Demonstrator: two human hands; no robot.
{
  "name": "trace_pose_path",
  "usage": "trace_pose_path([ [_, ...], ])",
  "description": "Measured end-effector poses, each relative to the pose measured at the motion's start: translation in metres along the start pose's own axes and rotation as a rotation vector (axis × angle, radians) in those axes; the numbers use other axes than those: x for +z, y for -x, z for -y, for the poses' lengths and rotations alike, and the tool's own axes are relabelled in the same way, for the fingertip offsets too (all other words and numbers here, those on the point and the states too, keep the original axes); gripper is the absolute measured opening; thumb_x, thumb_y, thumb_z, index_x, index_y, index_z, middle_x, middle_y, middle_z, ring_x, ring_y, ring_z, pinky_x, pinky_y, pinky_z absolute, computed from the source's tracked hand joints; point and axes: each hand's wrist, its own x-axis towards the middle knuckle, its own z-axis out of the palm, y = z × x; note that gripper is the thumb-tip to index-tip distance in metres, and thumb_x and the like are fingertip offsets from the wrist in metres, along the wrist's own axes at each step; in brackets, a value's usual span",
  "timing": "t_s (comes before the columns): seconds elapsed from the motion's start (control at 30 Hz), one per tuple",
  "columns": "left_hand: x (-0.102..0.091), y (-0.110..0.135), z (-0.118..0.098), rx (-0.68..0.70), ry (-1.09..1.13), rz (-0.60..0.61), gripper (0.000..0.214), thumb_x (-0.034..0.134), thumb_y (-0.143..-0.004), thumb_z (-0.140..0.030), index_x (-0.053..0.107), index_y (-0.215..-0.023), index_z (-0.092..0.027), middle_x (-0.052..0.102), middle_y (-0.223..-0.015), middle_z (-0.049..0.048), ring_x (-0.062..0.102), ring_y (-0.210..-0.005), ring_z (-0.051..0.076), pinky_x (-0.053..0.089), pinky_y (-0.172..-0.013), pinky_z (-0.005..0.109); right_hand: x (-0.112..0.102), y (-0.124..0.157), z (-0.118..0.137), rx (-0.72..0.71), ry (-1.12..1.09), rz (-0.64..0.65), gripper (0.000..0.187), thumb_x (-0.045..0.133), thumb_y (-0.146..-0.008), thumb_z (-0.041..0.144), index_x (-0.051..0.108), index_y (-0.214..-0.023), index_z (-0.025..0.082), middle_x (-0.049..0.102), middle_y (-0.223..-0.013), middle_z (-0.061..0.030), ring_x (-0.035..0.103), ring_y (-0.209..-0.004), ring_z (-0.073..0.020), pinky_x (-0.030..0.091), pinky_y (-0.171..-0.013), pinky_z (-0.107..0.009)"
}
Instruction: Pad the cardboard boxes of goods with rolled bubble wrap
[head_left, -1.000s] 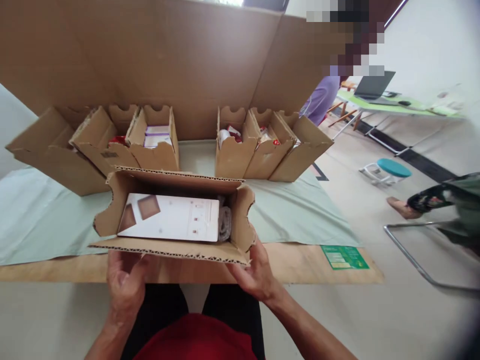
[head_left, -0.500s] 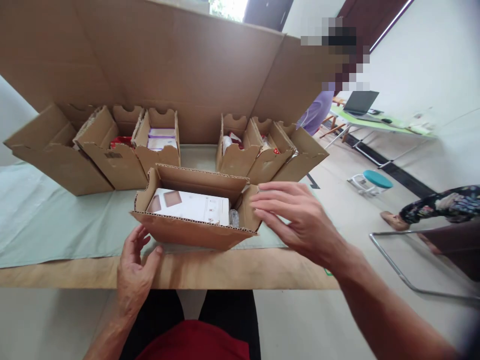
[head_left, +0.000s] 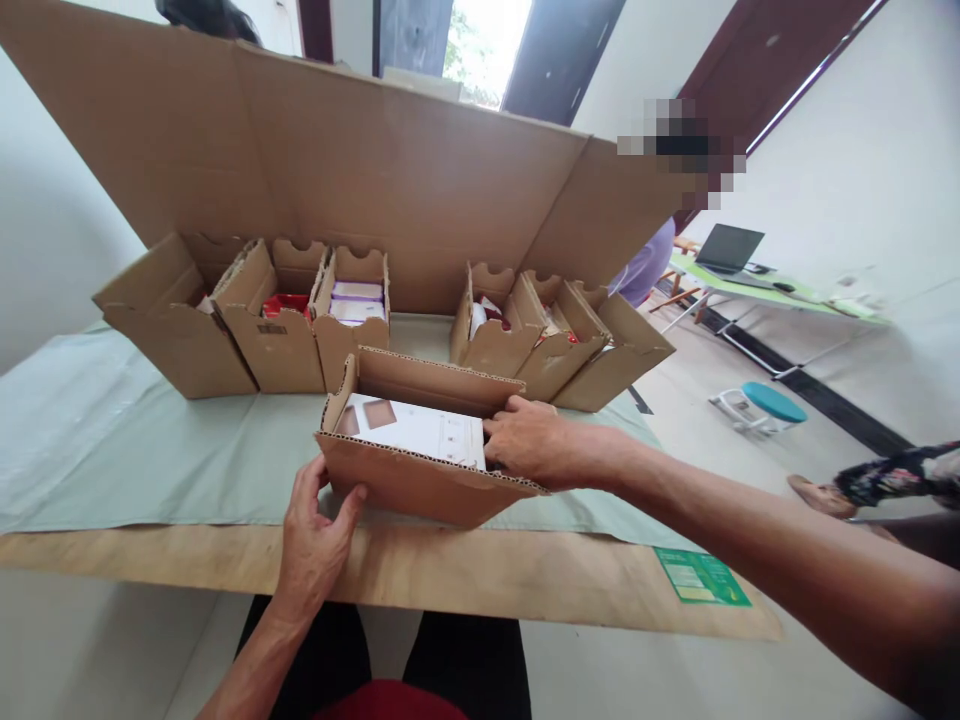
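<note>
Tabletop (head_left: 187, 565), near edge bare wood. Left hand (head_left: 315, 545) — nearest the wearer — lay spread, thumb and fingertips pressed to the near left corner of an open cardboard box (head_left: 420, 485), clasping nothing. The box's long axis ran left to right, between the hands. Right hand (head_left: 536, 440) lay over its right end, fingers curled beside the white carton (head_left: 416, 428) inside; whether they clasped anything could not be told. Beyond stood a row of open boxes (head_left: 277, 340).
</note>
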Motion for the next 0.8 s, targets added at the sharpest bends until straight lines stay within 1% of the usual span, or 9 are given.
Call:
trace_pose_path([
  [0.13, 0.002, -0.002, -0.001, 0.025, -0.02, -0.015, 0.049, 0.069, -0.089, -0.053, 0.062, -0.126, -0.023, 0.066, -0.115, 0.0081, 0.063, -0.104, 0.027, 0.051, -0.097, 0.045, 0.013, -0.012, 0.0, 0.232, -0.001, -0.069, 0.038, 0.072, -0.071, 0.004, 0.049, -0.046, 0.021, 0.058, -0.049, -0.0017, 0.05, -0.056, -0.0171, 0.038, -0.073, -0.038],
  [0.27, 0.006, -0.002, 0.0, 0.01, -0.05, -0.003, 0.046, 0.066, -0.09, -0.055, 0.063, -0.123, -0.023, 0.066, -0.117, 0.01, 0.062, -0.108, 0.03, 0.052, -0.097, 0.05, -0.012, 0.008, 0.003, 0.24, -0.009, -0.207, 0.028, 0.063, -0.084, 0.01, 0.06, -0.058, 0.02, 0.07, -0.066, -0.0049, 0.061, -0.068, -0.0202, 0.04, -0.076, -0.038],
  [0.37, 0.008, -0.001, 0.0, 0.027, -0.053, -0.017, 0.043, 0.066, -0.089, -0.054, 0.064, -0.119, -0.023, 0.065, -0.12, 0.0105, 0.062, -0.111, 0.031, 0.052, -0.1, 0.051, -0.034, 0.061, 0.001, 0.285, -0.075, -0.661, 0.024, 0.055, -0.095, 0.021, 0.065, -0.074, 0.022, 0.074, -0.08, -0.005, 0.067, -0.078, -0.022, 0.045, -0.081, -0.04],
  [0.47, 0.008, 0.0, -0.001, 0.055, -0.045, -0.023, 0.045, 0.067, -0.089, -0.053, 0.064, -0.122, -0.024, 0.064, -0.124, 0.0105, 0.063, -0.114, 0.03, 0.05, -0.105, 0.052, -0.027, 0.134, -0.012, 0.58, -0.121, -1.096, 0.016, 0.056, -0.098, 0.035, 0.068, -0.092, 0.027, 0.077, -0.101, -0.0082, 0.071, -0.093, -0.0254, 0.051, -0.083, -0.042],
  [0.57, 0.006, -0.002, 0.001, 0.036, -0.035, -0.011, 0.051, 0.07, -0.086, -0.054, 0.062, -0.127, -0.023, 0.064, -0.126, 0.0107, 0.063, -0.115, 0.03, 0.05, -0.107, 0.053, 0.013, 0.193, -0.032, 0.929, -0.069, -1.099, 0.02, 0.063, -0.095, 0.048, 0.071, -0.09, 0.03, 0.077, -0.099, -0.0101, 0.072, -0.088, -0.0281, 0.053, -0.073, -0.046],
  [0.63, 0.004, -0.004, 0.001, 0.0, 0.0, 0.017, 0.058, 0.073, -0.083, -0.054, 0.06, -0.13, -0.023, 0.063, -0.131, 0.011, 0.063, -0.117, 0.03, 0.049, -0.11, 0.054, 0.048, 0.209, -0.04, 0.845, -0.06, -0.998, 0.031, 0.063, -0.093, 0.057, 0.073, -0.079, 0.031, 0.078, -0.103, -0.0118, 0.072, -0.098, -0.0328, 0.054, -0.083, -0.052],
  [0.7, 0.005, -0.007, 0.0, -0.047, 0.058, 0.065, 0.064, 0.076, -0.081, -0.054, 0.058, -0.134, -0.024, 0.061, -0.137, 0.0114, 0.063, -0.122, 0.03, 0.049, -0.111, 0.053, 0.081, 0.201, -0.035, 0.688, -0.177, -0.895, 0.034, 0.063, -0.093, 0.059, 0.077, -0.078, 0.031, 0.077, -0.114, -0.0114, 0.072, -0.107, -0.0351, 0.055, -0.092, -0.056],
  [0.77, 0.007, -0.009, -0.003, -0.092, 0.116, 0.111, 0.069, 0.078, -0.078, -0.055, 0.056, -0.135, -0.023, 0.061, -0.138, 0.0115, 0.062, -0.125, 0.03, 0.051, -0.111, 0.051, 0.105, 0.173, -0.019, 0.607, -0.404, -0.806, 0.03, 0.067, -0.091, 0.055, 0.08, -0.1, 0.03, 0.075, -0.126, -0.0106, 0.071, -0.114, -0.0347, 0.057, -0.095, -0.056],
  [0.8, 0.009, -0.009, -0.005, -0.109, 0.134, 0.133, 0.069, 0.078, -0.078, -0.055, 0.055, -0.135, -0.023, 0.062, -0.136, 0.0113, 0.063, -0.125, 0.03, 0.052, -0.11, 0.049, 0.113, 0.154, -0.008, 0.586, -0.527, -0.765, 0.039, 0.07, -0.089, 0.054, 0.076, -0.117, 0.028, 0.072, -0.133, -0.0113, 0.069, -0.119, -0.0345, 0.058, -0.096, -0.055],
])
